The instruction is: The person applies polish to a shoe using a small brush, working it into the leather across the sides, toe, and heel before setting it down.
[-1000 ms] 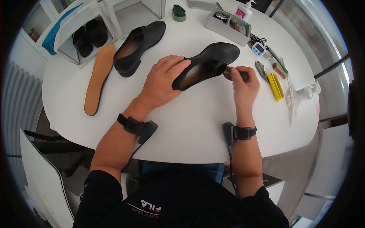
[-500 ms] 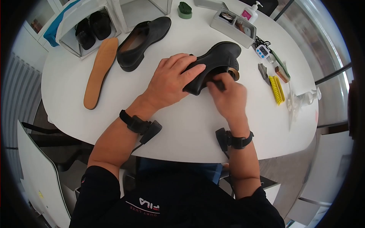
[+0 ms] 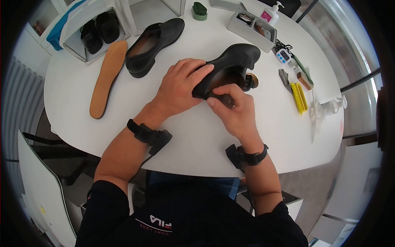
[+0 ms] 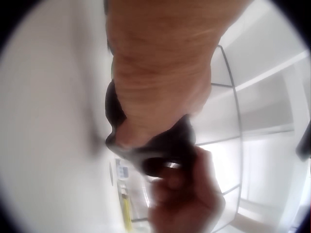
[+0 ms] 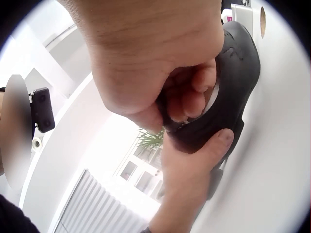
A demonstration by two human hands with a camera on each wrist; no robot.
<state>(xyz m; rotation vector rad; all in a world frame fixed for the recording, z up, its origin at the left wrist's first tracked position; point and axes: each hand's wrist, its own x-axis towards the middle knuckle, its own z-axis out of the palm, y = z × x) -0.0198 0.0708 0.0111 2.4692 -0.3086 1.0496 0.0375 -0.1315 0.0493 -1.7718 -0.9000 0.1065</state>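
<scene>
The resting shoe (image 3: 145, 52) lies between insole (image 3: 108, 80) and held shoe (image 3: 236, 57).

In the head view, the left hand (image 3: 177, 86) hides part of the shoe's (image 3: 234, 57) seven-o'clock end; the right hand (image 3: 238, 111) partly covers its opening. In the left wrist view, the right hand is blurred. The head view's twelve-o'clock edge crops the grey lid (image 3: 228, 5).
</scene>
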